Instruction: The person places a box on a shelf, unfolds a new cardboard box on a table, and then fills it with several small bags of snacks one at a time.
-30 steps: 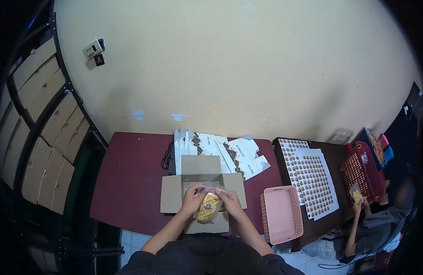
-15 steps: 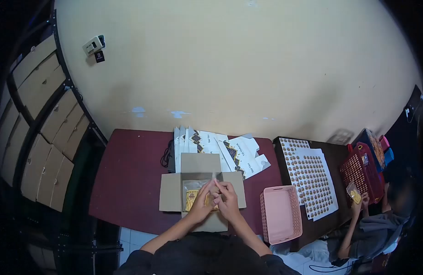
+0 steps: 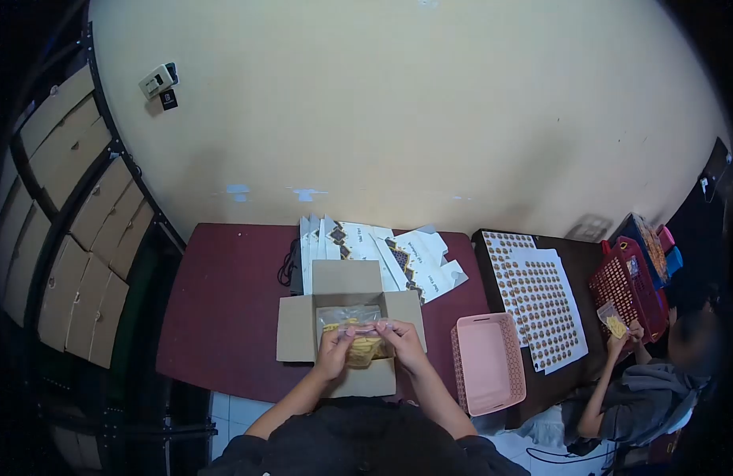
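Over an open cardboard box [image 3: 297, 329], both of my hands pinch the top edge of a clear plastic bag [image 3: 365, 350] with yellowish pieces inside. My left hand [image 3: 333, 351] is closed on the bag's left corner. Closed on the right corner is my right hand [image 3: 404, 344]. Behind the held bag, part of another clear bag [image 3: 331, 315] shows inside the box. The box's flaps are folded outward, and its bottom is hidden by the bags.
A pink basket [image 3: 490, 365] stands right of the box. Printed cartons [image 3: 358, 243] lie behind it. Sticker sheets [image 3: 547, 305] cover part of the dark table. At far right, a co-worker's hands [image 3: 625, 336] hold a small bag near a red basket [image 3: 630, 289]. Shelved boxes [image 3: 80, 293] stand left.
My hands have moved apart from close together, and the held bag now hangs flat between them, facing the camera. The co-worker's bag has shifted slightly.
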The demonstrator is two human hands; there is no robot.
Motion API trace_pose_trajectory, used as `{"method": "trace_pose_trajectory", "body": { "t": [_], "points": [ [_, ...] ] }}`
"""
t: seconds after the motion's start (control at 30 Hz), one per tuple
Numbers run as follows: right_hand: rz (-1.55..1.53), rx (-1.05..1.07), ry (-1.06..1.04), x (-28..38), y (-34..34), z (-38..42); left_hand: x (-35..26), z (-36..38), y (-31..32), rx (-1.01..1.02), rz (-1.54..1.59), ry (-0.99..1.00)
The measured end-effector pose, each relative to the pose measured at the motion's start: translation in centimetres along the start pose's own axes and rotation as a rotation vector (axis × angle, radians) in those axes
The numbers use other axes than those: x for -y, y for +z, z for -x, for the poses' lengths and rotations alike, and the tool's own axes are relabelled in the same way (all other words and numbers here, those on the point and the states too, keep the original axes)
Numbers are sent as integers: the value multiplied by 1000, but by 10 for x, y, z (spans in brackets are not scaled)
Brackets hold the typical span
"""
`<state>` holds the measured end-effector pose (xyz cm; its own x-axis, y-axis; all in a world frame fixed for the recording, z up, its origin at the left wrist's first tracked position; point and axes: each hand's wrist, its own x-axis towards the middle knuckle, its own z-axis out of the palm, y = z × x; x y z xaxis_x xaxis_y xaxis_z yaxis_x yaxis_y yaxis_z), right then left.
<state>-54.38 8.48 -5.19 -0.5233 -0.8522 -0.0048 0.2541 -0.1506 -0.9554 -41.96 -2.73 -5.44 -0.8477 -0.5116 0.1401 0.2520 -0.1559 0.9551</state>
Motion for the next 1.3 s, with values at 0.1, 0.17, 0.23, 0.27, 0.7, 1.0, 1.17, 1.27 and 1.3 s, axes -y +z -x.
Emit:
{"method": "trace_pose_trajectory", "body": {
  "t": [0.1, 0.17, 0.23, 0.27, 0.7, 1.0, 1.17, 1.27, 1.3],
  "points": [
    [62, 81, 7, 30, 1, 7, -6, 0, -6, 7, 75, -24],
    [133, 126, -15, 31, 0, 8, 0, 0, -15, 23, 192, -50],
    [199, 74, -45, 31, 1, 9, 3, 0, -22, -20, 38, -203],
    [268, 21, -86, 36, 5, 9, 1, -4, -24, -58, -117, -346],
    [35, -183, -172, 22, 30, 2, 13, -5, 4, -91, -390, 51],
    [36, 123, 22, 1, 23, -1, 13, -2, 6, -199, 144, -137],
    [-104, 132, 106, -10, -4, 7, 7, -8, 12, 72, -97, -72],
    [-231, 82, 232, -3, 1, 10, 6, -2, 8, 98, -176, -104],
    [-215, 100, 220, 1, 1, 10, 5, 0, 10, 65, -2, -176]
  ]
}}
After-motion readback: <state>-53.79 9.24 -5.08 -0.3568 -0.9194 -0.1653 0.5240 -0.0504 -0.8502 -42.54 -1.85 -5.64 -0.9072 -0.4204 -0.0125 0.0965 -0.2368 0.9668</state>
